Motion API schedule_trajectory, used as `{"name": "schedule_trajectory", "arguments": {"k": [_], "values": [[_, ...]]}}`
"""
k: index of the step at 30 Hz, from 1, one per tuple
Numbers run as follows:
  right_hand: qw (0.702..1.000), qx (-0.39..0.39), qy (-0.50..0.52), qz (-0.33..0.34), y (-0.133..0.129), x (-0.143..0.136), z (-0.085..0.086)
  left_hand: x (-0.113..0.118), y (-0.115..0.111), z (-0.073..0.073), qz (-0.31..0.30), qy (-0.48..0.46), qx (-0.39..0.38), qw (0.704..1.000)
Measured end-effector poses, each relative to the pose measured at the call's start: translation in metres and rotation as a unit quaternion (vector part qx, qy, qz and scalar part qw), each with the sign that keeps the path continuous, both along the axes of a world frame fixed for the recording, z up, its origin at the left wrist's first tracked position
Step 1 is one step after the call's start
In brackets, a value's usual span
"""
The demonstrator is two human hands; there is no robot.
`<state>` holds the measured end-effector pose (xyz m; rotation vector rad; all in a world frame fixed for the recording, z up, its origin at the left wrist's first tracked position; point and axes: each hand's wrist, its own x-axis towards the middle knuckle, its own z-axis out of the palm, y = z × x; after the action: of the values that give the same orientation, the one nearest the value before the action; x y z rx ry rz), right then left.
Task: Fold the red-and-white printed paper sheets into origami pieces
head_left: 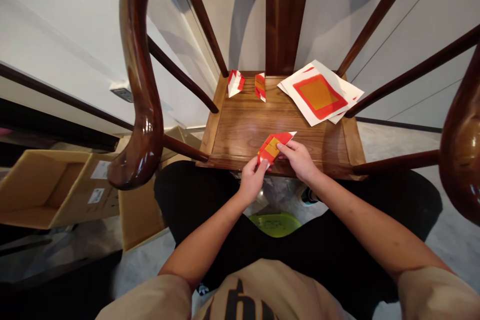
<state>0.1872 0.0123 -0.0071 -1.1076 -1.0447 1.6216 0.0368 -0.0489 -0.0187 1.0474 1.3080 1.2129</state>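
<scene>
Between my hands is a folded paper piece [270, 146], red with an orange middle and white pointed tips. My left hand [253, 180] pinches its lower left end, thumb on top. My right hand [298, 160] grips its right side, the thumb pressing near the orange part; the fingers beneath are partly hidden. The paper is held just above the front edge of a wooden chair seat [240, 130]. Two similar folded pieces, one red and white [236, 83] and one red and orange [260, 87], lie apart at the back left of the seat.
A stack of painted paper sheets [318, 95] lies at the seat's back right. Curved chair arms [140, 85] rise on both sides. Cardboard boxes [75, 195] stand on the floor at left. A green basin [275, 224] is below the seat.
</scene>
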Motion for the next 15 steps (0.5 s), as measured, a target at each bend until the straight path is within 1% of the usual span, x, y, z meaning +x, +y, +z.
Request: {"name": "schedule_trajectory", "arguments": {"k": [5, 12, 15], "values": [[0.999, -0.020, 0.016, 0.028, -0.0037, -0.0044, 0.0000, -0.0011, 0.0015, 0.0026, 0.010, 0.004, -0.019, 1.000], [0.999, -0.016, -0.005, 0.031, -0.0060, -0.0069, 0.0026, -0.0041, 0.0000, 0.0049, 0.006, -0.017, -0.026, 1.000], [0.999, -0.021, 0.014, 0.038, -0.0067, -0.0067, 0.0045, -0.0067, 0.0002, 0.0051, 0.002, 0.016, -0.017, 1.000]]}}
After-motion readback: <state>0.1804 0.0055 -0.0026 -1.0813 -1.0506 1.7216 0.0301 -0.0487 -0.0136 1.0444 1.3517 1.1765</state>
